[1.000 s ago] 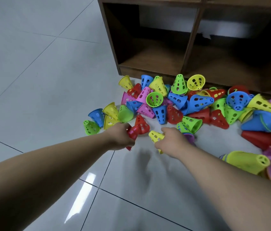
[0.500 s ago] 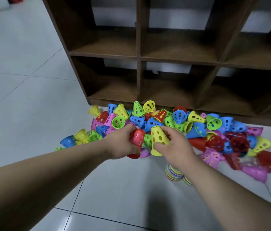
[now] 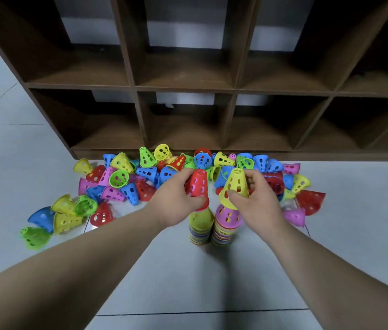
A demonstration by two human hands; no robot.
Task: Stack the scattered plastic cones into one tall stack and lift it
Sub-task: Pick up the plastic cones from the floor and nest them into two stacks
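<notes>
Perforated red cone (image 3: 197, 184), yellow cone (image 3: 235, 188), both upright.

Across the top of my feed I see a dark brown wooden shelf unit (image 3: 188, 88), standing on the floor and split by upright dividers into two visible rows of square compartments, with a pale wall (image 3: 183, 32) showing through the gaps at the back of them. A small white scrap (image 3: 169, 105) hangs at the top rear edge of one lower compartment near the middle. Below me, the floor (image 3: 9, 144) is pale grey glossy tile crossed by thin dark grout lines, one running across the bottom of the view.
</notes>
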